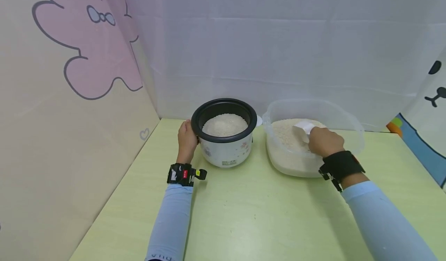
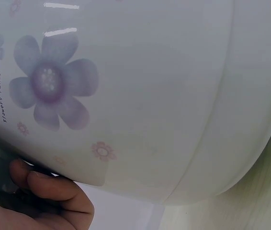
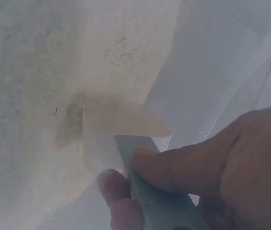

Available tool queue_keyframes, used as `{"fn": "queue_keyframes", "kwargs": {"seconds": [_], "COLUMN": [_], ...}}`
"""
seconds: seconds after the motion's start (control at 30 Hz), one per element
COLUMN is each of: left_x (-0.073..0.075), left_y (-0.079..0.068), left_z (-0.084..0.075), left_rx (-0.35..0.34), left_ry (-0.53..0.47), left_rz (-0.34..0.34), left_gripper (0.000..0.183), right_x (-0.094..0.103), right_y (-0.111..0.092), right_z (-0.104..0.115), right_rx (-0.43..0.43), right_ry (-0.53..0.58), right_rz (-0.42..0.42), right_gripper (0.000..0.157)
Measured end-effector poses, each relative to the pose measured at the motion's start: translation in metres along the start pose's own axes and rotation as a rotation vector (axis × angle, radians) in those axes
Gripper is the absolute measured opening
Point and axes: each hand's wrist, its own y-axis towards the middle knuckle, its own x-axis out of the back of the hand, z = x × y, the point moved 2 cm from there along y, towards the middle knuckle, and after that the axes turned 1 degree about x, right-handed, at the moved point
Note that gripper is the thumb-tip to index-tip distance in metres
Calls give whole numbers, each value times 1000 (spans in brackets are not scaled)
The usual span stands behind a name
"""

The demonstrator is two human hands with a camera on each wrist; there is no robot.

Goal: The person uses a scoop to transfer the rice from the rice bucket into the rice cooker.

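Note:
A white, flower-printed rice cooker [image 1: 228, 152] with a black rim stands without a lid, rice [image 1: 225, 124] heaped inside it. My left hand [image 1: 187, 139] grips its left side; the left wrist view shows curled fingers [image 2: 54, 187] by the cooker's flowered wall [image 2: 150, 96]. To the right is a clear plastic bin [image 1: 296, 170] holding more rice [image 1: 283, 131]. Over that bin my right hand [image 1: 325, 141] holds a white scoop [image 1: 304, 126]. In the right wrist view, thumb and fingers close round the scoop's handle [image 3: 159, 201], and its bowl [image 3: 121, 120] is dug into the rice.
Both containers stand on a pale yellow-green table [image 1: 244, 214], close to a white curtain [image 1: 261, 59] at the back. A cartoon-printed wall covering [image 1: 104, 137] borders the left side. A white paddle-shaped piece [image 1: 259, 121] shows between cooker and bin.

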Motion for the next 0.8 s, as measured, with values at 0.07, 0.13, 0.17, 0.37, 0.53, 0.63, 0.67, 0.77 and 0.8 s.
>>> {"fn": "queue_keyframes", "kwargs": {"seconds": [0.07,0.13,0.17,0.37,0.53,0.63,0.67,0.77,0.8], "left_x": [0,0,0,0,0,-1,-1,-1,-1], "left_y": [0,-1,-1,-2,-2,-2,-2,-2,-2], "left_z": [-2,-3,-4,-1,0,-1,-1,-1,-1], "left_rx": [0,-2,-3,12,20,21,21,12,11], "left_ry": [6,1,2,16,6,0,-1,-3,-3], "left_rz": [3,1,3,-13,-14,-11,-10,-11,-9], "left_gripper": [33,33,33,36,37,38,38,39,40], "right_x": [0,0,0,-2,-4,-4,-5,-7,-7], "right_y": [1,2,3,7,9,10,11,12,12], "right_z": [-1,-1,0,1,3,2,2,2,2], "right_rx": [35,83,106,234,314,338,347,374,380], "right_ry": [7,13,16,33,95,158,181,237,245], "right_rz": [25,49,58,93,141,169,182,224,233], "right_gripper": [17,18,19,22,25,25,26,31,35]}}
